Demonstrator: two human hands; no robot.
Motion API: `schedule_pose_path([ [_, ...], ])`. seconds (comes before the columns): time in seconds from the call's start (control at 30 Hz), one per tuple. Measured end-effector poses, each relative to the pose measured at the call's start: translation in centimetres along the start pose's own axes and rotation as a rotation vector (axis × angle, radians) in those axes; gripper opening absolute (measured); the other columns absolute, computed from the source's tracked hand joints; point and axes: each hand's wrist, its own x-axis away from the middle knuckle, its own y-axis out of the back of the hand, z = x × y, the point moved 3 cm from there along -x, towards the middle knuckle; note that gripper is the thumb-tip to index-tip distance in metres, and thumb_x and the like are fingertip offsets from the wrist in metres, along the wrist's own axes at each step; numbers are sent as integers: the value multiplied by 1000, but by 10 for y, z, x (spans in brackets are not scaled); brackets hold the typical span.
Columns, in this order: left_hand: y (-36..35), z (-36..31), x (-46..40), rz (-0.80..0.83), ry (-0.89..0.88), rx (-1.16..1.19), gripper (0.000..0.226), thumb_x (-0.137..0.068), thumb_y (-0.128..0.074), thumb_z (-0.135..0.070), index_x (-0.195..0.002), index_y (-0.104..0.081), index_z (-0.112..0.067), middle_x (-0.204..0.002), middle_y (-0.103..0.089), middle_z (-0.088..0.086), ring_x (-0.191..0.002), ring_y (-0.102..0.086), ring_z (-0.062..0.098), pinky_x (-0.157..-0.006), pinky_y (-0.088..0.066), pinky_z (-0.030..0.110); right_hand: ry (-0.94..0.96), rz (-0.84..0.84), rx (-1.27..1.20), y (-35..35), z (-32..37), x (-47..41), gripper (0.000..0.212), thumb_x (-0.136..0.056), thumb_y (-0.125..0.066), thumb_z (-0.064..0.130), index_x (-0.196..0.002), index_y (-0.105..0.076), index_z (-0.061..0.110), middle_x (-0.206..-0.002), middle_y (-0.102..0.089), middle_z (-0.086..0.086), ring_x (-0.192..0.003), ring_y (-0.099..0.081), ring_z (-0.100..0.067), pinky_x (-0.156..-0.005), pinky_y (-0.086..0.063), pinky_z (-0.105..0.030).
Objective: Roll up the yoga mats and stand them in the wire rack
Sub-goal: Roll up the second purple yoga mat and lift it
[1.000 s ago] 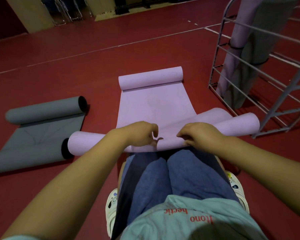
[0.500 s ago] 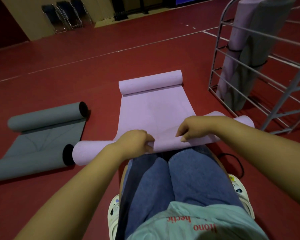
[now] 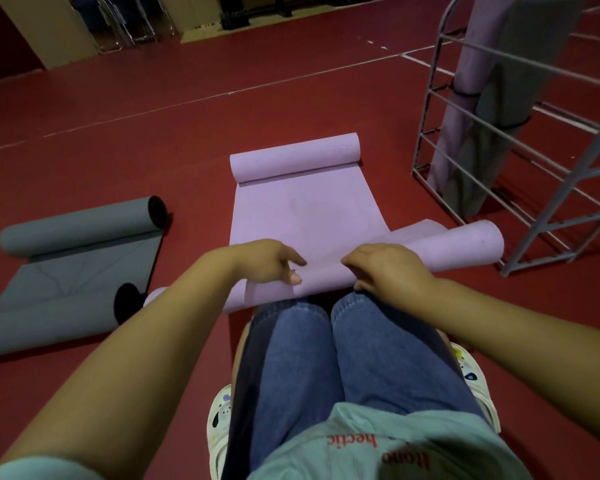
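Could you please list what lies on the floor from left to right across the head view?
Grey mat → left hand → right hand → wire rack. Both hands hold the near roll of the purple mat, which spans the middle.

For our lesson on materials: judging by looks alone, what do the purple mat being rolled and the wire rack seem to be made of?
Purple mat: probably soft foam or rubber with a matt finish; it curls into thick rolls without creasing and shows no shine. Wire rack: apparently metal rod, painted or coated pale grey; thin, straight, rigid bars joined in a frame.
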Motion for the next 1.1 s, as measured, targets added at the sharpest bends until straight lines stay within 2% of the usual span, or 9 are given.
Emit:
schedule_pose_path([
  [0.23,-11,11,1,-182,-43,24,24,-97,-52,-29,-112,-57,-11,-119,-60,10,-96,-50,20,-79,-35,25,22,133,-22,8,-7,-26,38,-88,-60,31,-126,-58,21,-128,-58,-3,-116,-53,-25,-93,-45,-35],
  [0.33,-15,14,10,-277,-120,-85,38,-94,-57,-35,-125,-58,-13,-119,-55,11,-110,-47,22,-91,-35,25,34,183,-45,11,-9,-32,37,-87,-60,29,-123,-60,21,-124,-61,-4,-111,-55,-26,-91,-46,-36],
  [0.43,-19,18,16,-282,-144,-174,61,-77,-73,-47,-130,-54,-25,-112,-47,4,-109,-42,20,-95,-37,30,50,215,-61,10,-10,-36,32,-87,-58,30,-117,-62,20,-117,-63,-6,-104,-57,-27,-85,-47,-35],
  [0.53,-22,17,10,-338,-149,-272,64,-69,-78,-45,-126,-57,-23,-100,-46,0,-102,-48,23,-81,-39,30,67,186,41,4,-5,-30,30,-89,-54,33,-114,-56,16,-117,-59,-8,-105,-56,-29,-83,-46,-35],
  [0.63,-18,13,6,-388,-160,-345,51,-74,-74,-41,-118,-62,-21,-100,-54,3,-96,-55,24,-71,-38,29,57,103,137,-7,-1,-18,50,-86,-58,44,-125,-48,15,-124,-54,-6,-112,-54,-28,-87,-46,-37],
  [0.77,-8,10,3,-319,-164,-379,39,-77,-70,-39,-111,-65,-19,-100,-60,4,-91,-58,25,-68,-36,27,33,28,142,-6,-1,-23,43,-87,-58,42,-121,-51,17,-122,-56,-4,-111,-54,-26,-86,-42,-35],
  [0.9,14,-2,10,-211,-150,-399,33,-78,-69,-42,-102,-65,-20,-94,-63,1,-79,-51,19,-65,-35,27,78,96,60,21,-7,-25,31,-86,-60,42,-106,-55,19,-111,-59,-2,-102,-56,-24,-72,-39,-31],
  [1.0,26,-17,30,-148,-165,-393,37,-76,-70,-48,-100,-66,-20,-94,-64,-2,-81,-54,20,-68,-42,31,119,134,22,47,-8,-8,33,-84,-62,44,-106,-59,20,-106,-61,1,-99,-56,-22,-74,-44,-32],
  [1.1,25,-40,67,-73,-197,-361,38,-76,-70,-50,-101,-66,-22,-94,-65,-3,-84,-57,19,-75,-47,32,174,207,-110,71,-2,26,28,-81,-66,43,-99,-63,22,-85,-61,6,-78,-54,-12,-67,-42,-31],
])
